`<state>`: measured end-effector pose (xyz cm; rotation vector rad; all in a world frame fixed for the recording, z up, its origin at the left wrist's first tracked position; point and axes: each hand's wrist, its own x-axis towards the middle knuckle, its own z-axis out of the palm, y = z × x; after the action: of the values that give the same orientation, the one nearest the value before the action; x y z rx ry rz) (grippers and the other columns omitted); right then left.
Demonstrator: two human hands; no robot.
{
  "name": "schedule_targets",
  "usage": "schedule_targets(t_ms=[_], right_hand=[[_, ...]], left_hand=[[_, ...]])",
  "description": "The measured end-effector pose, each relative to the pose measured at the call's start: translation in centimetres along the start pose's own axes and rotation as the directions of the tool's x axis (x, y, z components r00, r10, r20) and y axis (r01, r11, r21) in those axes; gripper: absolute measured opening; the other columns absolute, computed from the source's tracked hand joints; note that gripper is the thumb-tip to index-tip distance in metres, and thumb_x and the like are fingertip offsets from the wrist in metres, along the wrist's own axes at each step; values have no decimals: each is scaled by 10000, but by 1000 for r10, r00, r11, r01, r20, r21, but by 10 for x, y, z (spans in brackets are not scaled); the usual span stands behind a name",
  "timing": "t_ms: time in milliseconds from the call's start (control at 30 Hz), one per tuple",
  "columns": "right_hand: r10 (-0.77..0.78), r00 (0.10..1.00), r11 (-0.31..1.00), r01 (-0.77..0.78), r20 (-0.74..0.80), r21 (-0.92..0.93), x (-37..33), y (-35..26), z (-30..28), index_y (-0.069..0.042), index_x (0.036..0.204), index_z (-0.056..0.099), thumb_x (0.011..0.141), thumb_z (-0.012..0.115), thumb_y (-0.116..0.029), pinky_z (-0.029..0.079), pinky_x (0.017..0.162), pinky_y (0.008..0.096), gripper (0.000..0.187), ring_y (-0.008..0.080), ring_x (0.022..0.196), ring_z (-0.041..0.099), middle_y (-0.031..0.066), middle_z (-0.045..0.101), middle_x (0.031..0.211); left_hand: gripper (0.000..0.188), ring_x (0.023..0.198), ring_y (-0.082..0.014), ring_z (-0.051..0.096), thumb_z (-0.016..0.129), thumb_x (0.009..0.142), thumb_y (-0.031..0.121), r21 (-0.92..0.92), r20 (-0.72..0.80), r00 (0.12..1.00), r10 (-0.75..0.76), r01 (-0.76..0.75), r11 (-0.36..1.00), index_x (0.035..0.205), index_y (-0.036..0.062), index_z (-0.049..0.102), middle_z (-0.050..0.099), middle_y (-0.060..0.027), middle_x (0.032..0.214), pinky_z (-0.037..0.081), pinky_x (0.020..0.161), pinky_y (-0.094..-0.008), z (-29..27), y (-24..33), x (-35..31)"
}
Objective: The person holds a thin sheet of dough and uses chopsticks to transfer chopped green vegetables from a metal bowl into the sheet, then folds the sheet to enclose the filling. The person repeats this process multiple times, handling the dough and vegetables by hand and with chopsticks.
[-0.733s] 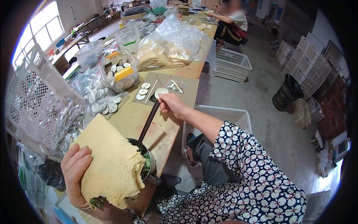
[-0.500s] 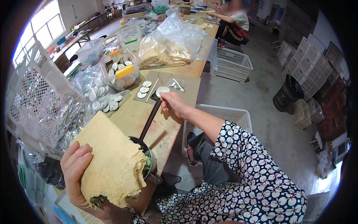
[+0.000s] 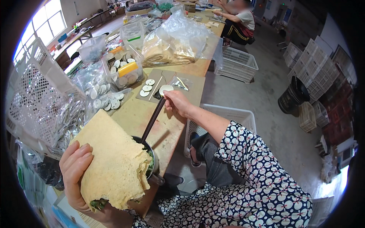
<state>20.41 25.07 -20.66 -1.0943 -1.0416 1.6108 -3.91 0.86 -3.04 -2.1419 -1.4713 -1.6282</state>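
A large folded flatbread (image 3: 114, 159) with a ragged, bitten edge and leafy greens (image 3: 99, 204) showing at its lower corner is in my left hand (image 3: 75, 178), fingers curled over its left side. Dark chopsticks (image 3: 154, 119) are gripped near their upper end by my right hand (image 3: 177, 103). They slant down into a metal mug (image 3: 155, 148) with green leaves inside, standing at the table's edge; the bread hides much of the mug, and the chopstick tips are out of sight. Just beyond my right hand lies a white disc (image 3: 166, 89) on a brown board.
A clear box of discs (image 3: 125, 70), a plastic bag of tan pieces (image 3: 171, 45) and a white perforated crate (image 3: 42, 91) crowd the table (image 3: 167, 131). White crates (image 3: 235, 64) and a black bucket (image 3: 293, 95) stand on the floor. Another person (image 3: 239, 24) sits farther along the table.
My left hand and the flatbread have shifted slightly up and left. The chopsticks remain in the mug, and my right hand has barely moved.
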Motion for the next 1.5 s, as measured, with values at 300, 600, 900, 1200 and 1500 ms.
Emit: schedule_targets(t_ms=[300, 600, 900, 1200, 1500], right_hand=[[-60, 998, 998, 60, 15, 23, 8, 5, 5, -59, 733, 568, 994, 491, -316, 380, 419, 241, 375, 115, 441, 496, 11, 539, 567], [-19, 1000, 1000, 19, -6, 25, 3, 1, 4, -59, 725, 567, 986, 491, -301, 377, 415, 239, 364, 117, 439, 499, 15, 541, 567], [-14, 1000, 1000, 14, 8, 9, 2, 1, 4, -55, 726, 565, 984, 495, -307, 391, 434, 241, 368, 117, 456, 505, 15, 541, 569], [-37, 999, 999, 36, 19, 19, 4, 7, -3, -57, 726, 565, 988, 492, -316, 384, 428, 242, 375, 119, 453, 501, 15, 544, 572], [-11, 1000, 999, 11, 21, 36, 4, 3, -1, -61, 728, 568, 993, 492, -320, 377, 417, 241, 378, 120, 441, 498, 15, 548, 566]], left_hand=[[592, 1153, -354, 556, 609, 819, 470, 16, -18, 1000, -13, 13, 1000, 1069, -66, 606, 627, -202, 1109, 355, 1061, -493, -3, 6, 0], [631, 1162, -357, 551, 603, 812, 510, 4, -5, 1000, 0, 0, 1000, 1074, -64, 607, 629, -203, 1109, 351, 1065, -492, -5, 5, 1], [673, 1166, -369, 550, 603, 807, 555, 22, -15, 1000, -5, 5, 1000, 1085, -57, 612, 637, -200, 1118, 353, 1062, -497, -4, 3, -1], [691, 1164, -371, 549, 604, 801, 575, -4, -7, 1000, -26, 26, 1000, 1076, -58, 611, 638, -196, 1103, 354, 1057, -500, -2, 0, -2], [670, 1160, -364, 545, 613, 785, 538, -10, -32, 999, -25, 25, 1000, 1072, -67, 607, 626, -210, 1101, 343, 1065, -496, 0, 1, -2]])
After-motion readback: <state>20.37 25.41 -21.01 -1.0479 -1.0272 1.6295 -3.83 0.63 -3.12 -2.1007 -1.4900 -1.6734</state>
